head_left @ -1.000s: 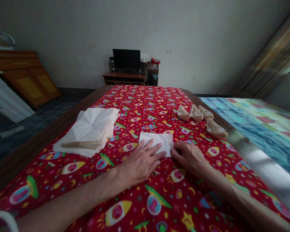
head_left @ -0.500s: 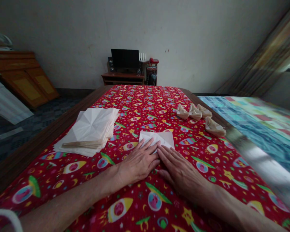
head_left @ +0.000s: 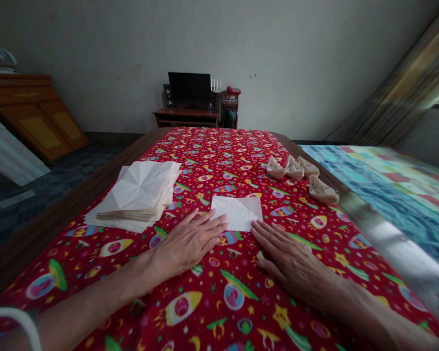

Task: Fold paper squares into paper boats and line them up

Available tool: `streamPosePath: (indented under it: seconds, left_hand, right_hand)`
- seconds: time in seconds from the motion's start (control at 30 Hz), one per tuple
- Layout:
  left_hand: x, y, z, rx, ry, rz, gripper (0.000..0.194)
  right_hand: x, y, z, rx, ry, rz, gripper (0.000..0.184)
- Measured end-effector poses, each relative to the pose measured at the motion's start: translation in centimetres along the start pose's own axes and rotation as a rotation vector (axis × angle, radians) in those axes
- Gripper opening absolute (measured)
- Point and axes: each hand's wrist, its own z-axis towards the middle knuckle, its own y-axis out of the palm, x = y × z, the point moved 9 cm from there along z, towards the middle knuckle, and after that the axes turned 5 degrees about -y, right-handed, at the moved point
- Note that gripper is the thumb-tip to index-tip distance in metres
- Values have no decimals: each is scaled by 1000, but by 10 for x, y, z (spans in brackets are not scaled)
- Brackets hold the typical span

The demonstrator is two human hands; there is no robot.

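A folded sheet of white paper (head_left: 237, 212) lies flat on the red patterned tablecloth (head_left: 219, 170), its long edge towards me. My left hand (head_left: 192, 239) rests palm down with fingers stretched out, the fingertips over the paper's left near corner. At the right near corner, the fingertips of my right hand (head_left: 281, 248) touch the paper, that hand also flat with its fingers straight. Neither hand grasps anything. To the left sits a stack of creased white paper sheets (head_left: 139, 187).
Several folded paper boat shapes (head_left: 294, 168) stand near the table's right edge, one paper boat (head_left: 322, 190) closer to me. Beyond the table are a monitor (head_left: 189, 87) and a red telephone (head_left: 233, 90). A bed (head_left: 380, 185) is on the right. A white curved tube (head_left: 18, 317) shows at lower left.
My hands have slid apart along the folded paper, the left one leftwards and the right one rightwards, baring its middle. The stack and the paper boats stay in place.
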Motion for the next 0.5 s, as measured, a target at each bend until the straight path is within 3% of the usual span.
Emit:
streamPosePath:
  seconds: [0.2,0.33,0.4,0.5]
  left_hand:
    - [-12,-7,-13,43,-33,31,38]
    - [2,-17,-2,146,-4,-1,33]
    - [15,-21,8,209,45,-20,34]
    - [31,-12,28,185,116,-1,36]
  right_hand:
    - [7,-10,-4,119,69,27,40]
    - [3,-17,4,217,29,38,33]
    - [-5,-16,15,196,-25,38,34]
    - [-9,-2,35,75,-71,82,44]
